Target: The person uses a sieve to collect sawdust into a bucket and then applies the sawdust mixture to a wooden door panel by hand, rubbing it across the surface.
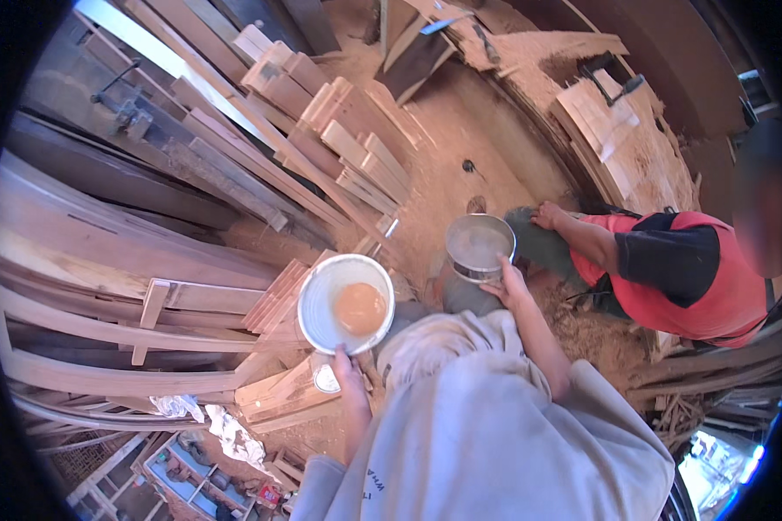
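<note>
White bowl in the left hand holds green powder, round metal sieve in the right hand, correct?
Not quite. The head view shows the white bowl in the left hand holding a tan-orange powder or paste, not green. The rest stands: the right hand grips the rim of the round metal sieve.

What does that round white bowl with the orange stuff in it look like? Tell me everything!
The round white bowl looks like plastic or enamel, with a wide pale rim and smooth sides. A puddle of cloudy orange-brown liquid sits in its bottom. The person's left hand holds it by the near rim, roughly level, above stacked wooden planks and sawdust. Nothing else touches it. The metal sieve stays apart.
</note>
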`<state>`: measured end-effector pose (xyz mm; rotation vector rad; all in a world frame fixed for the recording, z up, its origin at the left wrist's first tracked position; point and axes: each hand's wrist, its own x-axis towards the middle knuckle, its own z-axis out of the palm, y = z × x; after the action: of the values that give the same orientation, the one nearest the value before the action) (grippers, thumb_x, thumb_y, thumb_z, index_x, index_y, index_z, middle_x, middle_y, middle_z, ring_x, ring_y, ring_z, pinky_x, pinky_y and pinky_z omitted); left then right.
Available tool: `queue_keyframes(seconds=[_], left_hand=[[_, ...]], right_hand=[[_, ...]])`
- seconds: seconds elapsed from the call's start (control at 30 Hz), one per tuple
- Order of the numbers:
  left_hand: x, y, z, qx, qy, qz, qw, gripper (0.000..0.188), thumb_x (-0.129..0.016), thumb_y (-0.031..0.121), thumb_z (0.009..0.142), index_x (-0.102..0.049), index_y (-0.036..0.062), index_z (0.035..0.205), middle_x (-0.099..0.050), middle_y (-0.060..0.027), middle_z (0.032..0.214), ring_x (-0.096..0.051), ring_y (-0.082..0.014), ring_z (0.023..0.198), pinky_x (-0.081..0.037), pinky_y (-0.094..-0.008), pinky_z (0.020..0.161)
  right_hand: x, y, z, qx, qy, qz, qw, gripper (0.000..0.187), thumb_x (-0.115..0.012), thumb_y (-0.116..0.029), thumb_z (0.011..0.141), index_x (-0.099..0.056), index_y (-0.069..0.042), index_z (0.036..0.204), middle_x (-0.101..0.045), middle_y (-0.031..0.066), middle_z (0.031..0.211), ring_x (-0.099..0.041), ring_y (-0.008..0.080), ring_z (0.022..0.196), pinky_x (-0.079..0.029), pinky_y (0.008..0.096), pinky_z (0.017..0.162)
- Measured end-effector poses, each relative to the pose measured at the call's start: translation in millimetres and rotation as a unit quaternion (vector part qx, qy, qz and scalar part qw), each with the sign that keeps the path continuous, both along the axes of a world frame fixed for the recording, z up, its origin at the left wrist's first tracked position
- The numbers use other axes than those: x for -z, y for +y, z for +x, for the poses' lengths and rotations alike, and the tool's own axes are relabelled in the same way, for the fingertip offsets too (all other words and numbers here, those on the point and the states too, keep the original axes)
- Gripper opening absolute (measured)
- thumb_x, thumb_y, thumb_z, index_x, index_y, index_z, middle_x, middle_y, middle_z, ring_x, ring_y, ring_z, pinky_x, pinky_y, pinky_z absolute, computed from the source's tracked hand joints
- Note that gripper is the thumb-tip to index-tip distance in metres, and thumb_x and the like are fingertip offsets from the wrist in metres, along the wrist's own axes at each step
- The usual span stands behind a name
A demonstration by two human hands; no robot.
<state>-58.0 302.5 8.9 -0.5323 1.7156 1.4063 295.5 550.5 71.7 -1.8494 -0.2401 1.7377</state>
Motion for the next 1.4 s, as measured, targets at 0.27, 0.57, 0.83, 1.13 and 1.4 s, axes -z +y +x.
queue_keyframes(seconds=[0.27,0.57,0.83,1.13,1.4], left_hand=[[0.7,58.4,-17.8,0.102,0.065,-0.038,0.992,0.066,-0.058,0.010,0.083,-0.028,0.0044,0.141,-0.048,-0.0166,0.126,-0.058,-0.0217,0.100,-0.052,-0.0327,0.068],[32.5,200.2,61.8,0.237,0.154,-0.150,0.948,0.050,-0.059,0.019,0.085,-0.039,-0.0023,0.126,-0.058,-0.0142,0.098,-0.057,-0.0139,0.069,-0.043,-0.0267,0.049],[68.9,371.2,159.5,0.322,0.144,-0.175,0.919,0.062,-0.063,0.025,0.082,-0.039,-0.0043,0.131,-0.062,-0.0216,0.112,-0.059,-0.0317,0.107,-0.043,-0.0391,0.092],[277.4,451.7,204.1,0.365,0.147,-0.014,0.919,0.048,-0.058,0.007,0.079,-0.042,-0.0052,0.122,-0.058,-0.0231,0.111,-0.057,-0.0315,0.104,-0.043,-0.0380,0.090],[415.8,449.0,184.9,0.428,0.012,0.023,0.903,0.074,-0.057,0.007,0.086,-0.015,0.0079,0.147,-0.031,-0.0168,0.142,-0.035,-0.0165,0.128,-0.031,-0.0235,0.102]], right_hand=[[3.1,51.7,24.2,0.040,-0.013,-0.008,0.999,0.073,-0.057,-0.054,0.085,-0.039,-0.002,0.133,-0.050,0.0178,0.127,-0.057,0.0330,0.108,-0.055,0.0481,0.080],[69.7,113.4,78.7,-0.005,-0.112,-0.058,0.992,0.071,-0.064,-0.043,0.081,-0.036,-0.002,0.132,-0.046,0.0222,0.128,-0.054,0.0388,0.110,-0.055,0.0507,0.077],[225.0,295.9,108.3,-0.200,-0.443,0.028,0.874,0.100,-0.073,-0.057,0.067,-0.036,0.016,0.124,-0.052,0.0332,0.119,-0.051,0.0423,0.114,-0.040,0.0417,0.097],[457.8,514.9,85.1,-0.233,-0.566,0.196,0.766,0.095,-0.073,-0.058,0.066,-0.038,0.009,0.124,-0.055,0.0329,0.112,-0.055,0.0443,0.105,-0.044,0.0458,0.090],[638.5,703.3,24.5,-0.379,-0.651,0.392,0.528,0.063,-0.069,-0.047,0.074,-0.047,-0.003,0.114,-0.062,0.0193,0.101,-0.060,0.0371,0.092,-0.047,0.0480,0.076]])
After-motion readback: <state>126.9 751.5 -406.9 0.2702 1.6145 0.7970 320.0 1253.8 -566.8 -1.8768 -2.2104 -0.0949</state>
